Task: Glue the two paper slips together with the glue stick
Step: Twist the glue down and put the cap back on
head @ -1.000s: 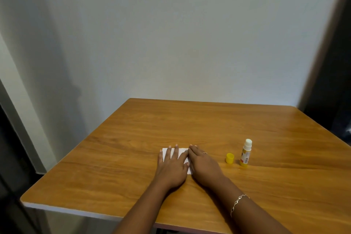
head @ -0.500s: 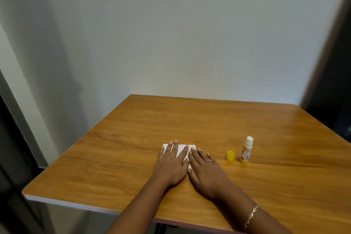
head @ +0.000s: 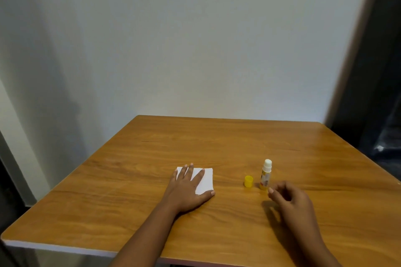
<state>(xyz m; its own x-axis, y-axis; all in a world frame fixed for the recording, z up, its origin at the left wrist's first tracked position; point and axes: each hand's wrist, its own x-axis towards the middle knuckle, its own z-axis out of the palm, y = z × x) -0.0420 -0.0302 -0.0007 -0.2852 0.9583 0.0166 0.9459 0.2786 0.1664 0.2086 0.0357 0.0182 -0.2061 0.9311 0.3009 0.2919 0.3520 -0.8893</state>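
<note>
Item: wooden table (head: 217, 141), square top with orange-brown grain, pushed against a pale wall (head: 195, 39); a dark opening runs down the right edge of view. Item: white paper slips (head: 206, 179), lying flat on the table left of centre and near you; they read as a single white sheet, and you cannot tell from here whether two layers are stacked or how their edges line up. Item: your left hand (head: 187, 191), palm down with fingers spread flat across the near and left part of the paper, thumb lying just past its near right corner; the hand is flat and unclenched, pressing rather than gripping anything. Item: glue stick (head: 265, 176), standing upright on the table well to the right of the paper, white tip exposed at the top, yellow and white label on the body. Item: yellow cap (head: 248, 181), off the stick, standing on the table just beside it on its left side. Item: your right hand (head: 290, 204), above the table just near and to the right of the glue stick, fingers loosely curled with the tips pointing toward the stick's base, apart from it and holding nothing.
</note>
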